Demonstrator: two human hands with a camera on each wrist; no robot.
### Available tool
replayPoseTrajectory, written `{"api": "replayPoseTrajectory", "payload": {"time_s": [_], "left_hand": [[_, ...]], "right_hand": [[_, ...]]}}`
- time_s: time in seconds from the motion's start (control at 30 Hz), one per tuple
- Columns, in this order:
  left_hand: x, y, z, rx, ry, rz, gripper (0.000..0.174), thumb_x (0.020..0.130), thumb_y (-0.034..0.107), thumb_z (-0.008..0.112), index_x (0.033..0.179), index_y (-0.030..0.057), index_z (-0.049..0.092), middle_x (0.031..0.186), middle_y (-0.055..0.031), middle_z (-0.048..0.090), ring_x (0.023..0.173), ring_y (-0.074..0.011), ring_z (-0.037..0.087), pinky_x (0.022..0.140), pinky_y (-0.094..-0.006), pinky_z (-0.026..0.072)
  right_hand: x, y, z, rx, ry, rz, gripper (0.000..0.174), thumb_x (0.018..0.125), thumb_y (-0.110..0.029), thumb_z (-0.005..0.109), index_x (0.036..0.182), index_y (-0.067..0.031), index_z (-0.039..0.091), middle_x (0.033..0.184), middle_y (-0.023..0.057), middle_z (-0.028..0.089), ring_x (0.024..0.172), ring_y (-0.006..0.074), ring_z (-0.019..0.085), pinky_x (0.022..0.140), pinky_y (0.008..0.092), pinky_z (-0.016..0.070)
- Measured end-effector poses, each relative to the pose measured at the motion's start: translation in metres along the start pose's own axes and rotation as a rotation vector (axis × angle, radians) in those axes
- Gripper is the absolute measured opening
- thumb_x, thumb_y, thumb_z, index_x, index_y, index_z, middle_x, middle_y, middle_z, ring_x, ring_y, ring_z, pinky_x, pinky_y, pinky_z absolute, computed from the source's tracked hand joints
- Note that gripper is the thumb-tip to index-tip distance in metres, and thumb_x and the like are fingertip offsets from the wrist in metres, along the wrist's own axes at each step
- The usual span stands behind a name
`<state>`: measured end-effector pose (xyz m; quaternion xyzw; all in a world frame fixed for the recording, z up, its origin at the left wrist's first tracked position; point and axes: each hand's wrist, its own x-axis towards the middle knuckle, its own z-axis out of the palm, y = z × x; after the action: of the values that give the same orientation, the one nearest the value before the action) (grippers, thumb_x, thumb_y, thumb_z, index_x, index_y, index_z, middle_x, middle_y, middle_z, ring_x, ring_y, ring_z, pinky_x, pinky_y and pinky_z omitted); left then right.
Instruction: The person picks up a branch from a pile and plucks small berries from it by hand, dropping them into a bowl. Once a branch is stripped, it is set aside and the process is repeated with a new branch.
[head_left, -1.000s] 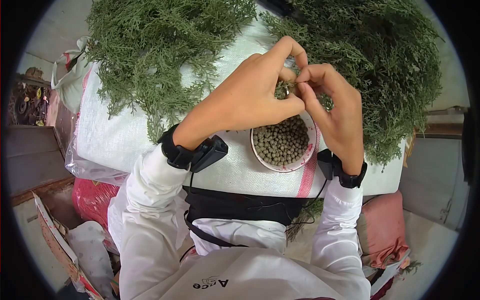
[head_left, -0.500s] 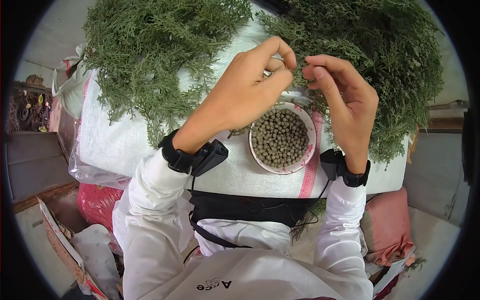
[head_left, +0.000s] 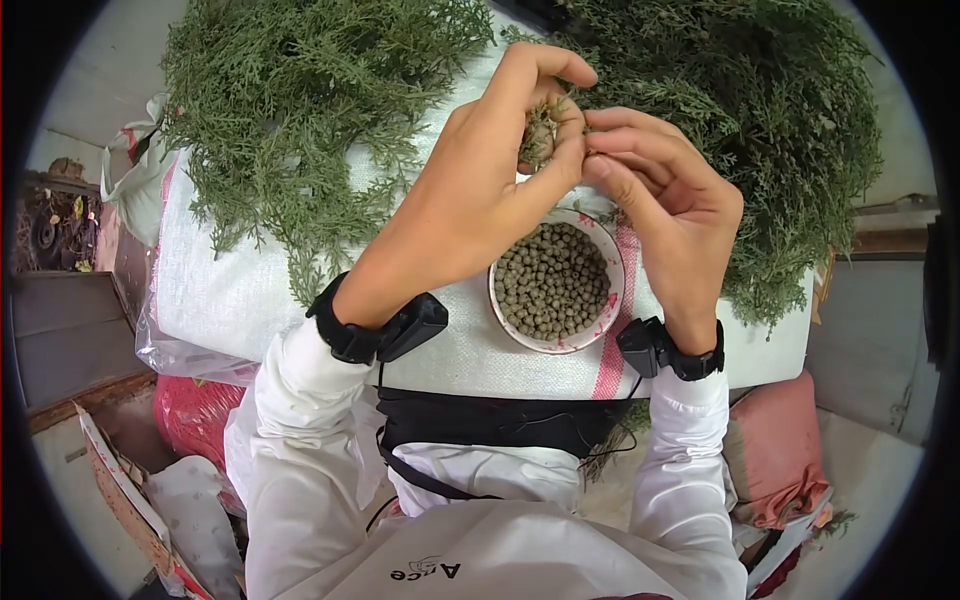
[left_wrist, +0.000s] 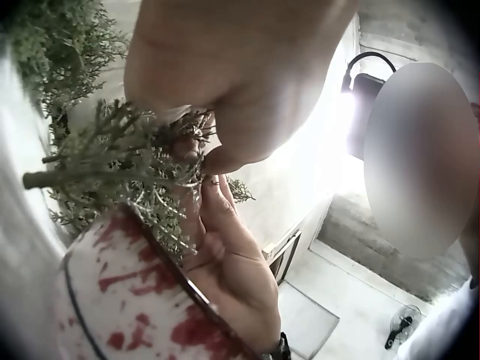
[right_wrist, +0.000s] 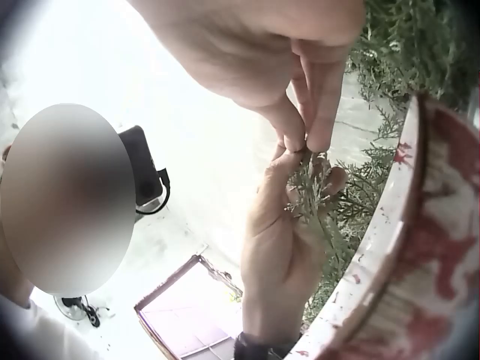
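In the head view, the left hand (head_left: 475, 190) holds a green sprig (head_left: 540, 135) between curled fingers and thumb. Its cut stem shows in the left wrist view, where the sprig (left_wrist: 112, 176) hangs over the bowl's edge. The right hand (head_left: 690, 210) meets the left at the fingertips, its thumb and forefinger pinching at the sprig's end; the right wrist view shows them against the sprig (right_wrist: 311, 187). What exactly lies between those tips is hidden. Below the hands stands a white bowl (head_left: 613, 320) with red marks, holding small round greenish-brown cones (head_left: 550, 285).
Heaps of leafy branches lie at the far left (head_left: 300, 120) and far right (head_left: 740, 130) of the white woven surface (head_left: 450, 350), which has a pink stripe. A red bag (head_left: 190, 420) is low at left, a pink cushion (head_left: 775, 450) low at right.
The hands were apart half a second ago and now touch at the fingertips. The left hand has turned and shifted slightly up and left, bringing the sprig into clearer view.
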<state>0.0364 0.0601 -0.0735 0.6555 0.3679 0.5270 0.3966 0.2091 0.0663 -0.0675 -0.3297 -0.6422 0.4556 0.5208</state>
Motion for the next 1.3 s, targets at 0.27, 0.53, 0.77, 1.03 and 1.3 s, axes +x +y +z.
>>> {"api": "replayPoseTrajectory", "payload": {"time_s": [0.27,0.53,0.77,1.03,1.3], "left_hand": [[0.001,0.008,-0.023,-0.264,-0.239,-0.139,0.061,0.081,-0.01,0.043,0.141,-0.0002,0.037,0.11,-0.0082,0.056,0.096,-0.0119,0.049,0.087,-0.0266,0.0406],[-0.001,0.014,-0.027,-0.397,-0.317,-0.199,0.072,0.076,-0.011,0.041,0.146,-0.0009,0.033,0.131,-0.0129,0.051,0.106,-0.0158,0.051,0.096,-0.031,0.042],[0.001,0.004,-0.02,-0.418,-0.316,-0.308,0.067,0.077,-0.012,0.062,0.14,-0.0003,0.041,0.13,-0.0106,0.05,0.112,-0.0143,0.053,0.091,-0.0264,0.0478],[0.005,0.003,-0.017,-0.363,-0.231,-0.405,0.06,0.071,-0.01,0.076,0.126,-0.0014,0.053,0.112,-0.0064,0.059,0.092,-0.0097,0.059,0.08,-0.0214,0.0522],[0.003,-0.009,-0.022,-0.061,-0.217,-0.345,0.032,0.071,0.012,0.085,0.095,0.0037,0.065,0.078,0.0026,0.064,0.07,-0.002,0.054,0.06,-0.0174,0.0377]], "right_hand": [[0.004,0.005,-0.009,0.017,0.052,0.028,0.019,0.082,0.008,0.07,0.1,0.0036,0.07,0.11,0.0094,0.063,0.096,0.0164,0.066,0.083,0.0249,0.0566],[0.005,0.006,-0.013,-0.002,0.092,0.028,0.018,0.081,0.007,0.071,0.099,0.0023,0.071,0.11,0.0084,0.063,0.094,0.0159,0.067,0.081,0.0237,0.0565],[0.003,0.007,-0.011,-0.003,0.01,0.045,0.017,0.082,0.005,0.072,0.099,0.0019,0.071,0.11,0.0078,0.063,0.094,0.0152,0.066,0.081,0.0243,0.0557],[0.004,0.004,-0.009,0.125,-0.07,0.15,0.016,0.083,0.005,0.07,0.099,0.003,0.07,0.103,0.0112,0.068,0.093,0.0169,0.067,0.084,0.0277,0.0553],[0.002,0.002,-0.012,0.203,-0.09,0.144,0.018,0.087,0.003,0.067,0.104,0.0034,0.067,0.101,0.0147,0.07,0.092,0.019,0.069,0.084,0.0292,0.0566]]}}
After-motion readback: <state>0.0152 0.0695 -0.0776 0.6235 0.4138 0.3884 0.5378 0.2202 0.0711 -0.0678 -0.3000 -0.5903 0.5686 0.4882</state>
